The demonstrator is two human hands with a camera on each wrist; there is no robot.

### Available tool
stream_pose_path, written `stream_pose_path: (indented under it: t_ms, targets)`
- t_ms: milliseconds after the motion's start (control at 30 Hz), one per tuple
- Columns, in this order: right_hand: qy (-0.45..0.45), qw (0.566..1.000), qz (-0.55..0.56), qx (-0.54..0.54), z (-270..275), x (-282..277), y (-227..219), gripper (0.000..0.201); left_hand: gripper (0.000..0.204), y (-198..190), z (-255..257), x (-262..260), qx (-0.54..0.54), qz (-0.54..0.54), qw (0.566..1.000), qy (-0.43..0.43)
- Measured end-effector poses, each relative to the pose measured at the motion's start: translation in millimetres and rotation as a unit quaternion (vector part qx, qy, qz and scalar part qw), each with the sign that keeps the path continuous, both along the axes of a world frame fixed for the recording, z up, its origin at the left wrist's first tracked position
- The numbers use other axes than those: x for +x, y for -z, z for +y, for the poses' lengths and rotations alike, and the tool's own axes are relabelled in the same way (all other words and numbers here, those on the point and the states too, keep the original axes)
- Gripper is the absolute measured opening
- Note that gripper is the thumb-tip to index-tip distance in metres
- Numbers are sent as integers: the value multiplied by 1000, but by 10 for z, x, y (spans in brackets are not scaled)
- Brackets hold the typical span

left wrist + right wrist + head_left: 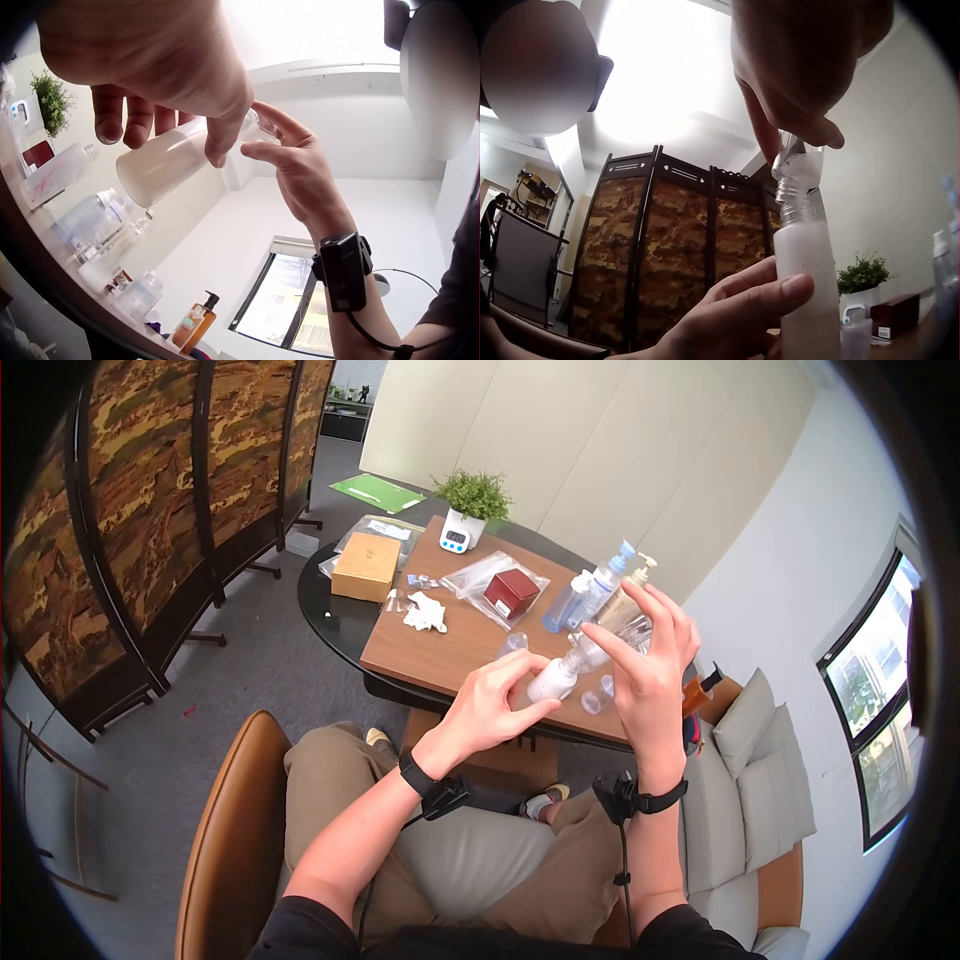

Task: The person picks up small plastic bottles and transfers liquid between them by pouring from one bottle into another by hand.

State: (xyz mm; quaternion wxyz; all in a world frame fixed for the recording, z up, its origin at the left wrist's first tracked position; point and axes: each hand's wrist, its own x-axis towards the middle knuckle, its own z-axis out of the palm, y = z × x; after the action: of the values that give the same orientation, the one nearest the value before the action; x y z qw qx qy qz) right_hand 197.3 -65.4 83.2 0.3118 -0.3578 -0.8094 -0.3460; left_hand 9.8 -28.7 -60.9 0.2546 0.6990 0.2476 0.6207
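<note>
My left hand (488, 705) grips a frosted white bottle (552, 682), its thumb and fingers on opposite sides. In the right wrist view the bottle (807, 274) stands nearly upright. A small clear container (801, 169) is tipped mouth down against the bottle's ribbed, clear neck (793, 201), with whitish, bubbly contents inside. My right hand (652, 685) pinches that container from above; in the left wrist view its thumb and fingers (300, 169) close round the clear piece. Whether the two mouths touch or overlap cannot be made out.
Pump bottles (600, 590) stand at the table's right, near an amber bottle (698, 692). Small clear containers (594, 702) lie by the front edge. Farther back are a dark red box (511, 592), a cardboard box (366, 567), crumpled tissue (425, 613), a timer (454, 540) and a plant (473, 493).
</note>
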Motion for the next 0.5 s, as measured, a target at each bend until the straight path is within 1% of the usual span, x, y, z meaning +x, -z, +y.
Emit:
stream_pose_path:
  t_ms: [267, 333, 500]
  targets:
    - [-1, 1000, -27, 12, -48, -146, -138, 53, 43, -80, -23, -104, 10, -31, 999, -2]
    - [-5, 999, -32, 15, -45, -183, -162, 53, 42, -120, -48, -157, -15, -4, 1000, -4]
    - [-15, 999, -32, 21, -32, -270, -198, 52, 42, -136, -40, -209, -6, -12, 1000, -15]
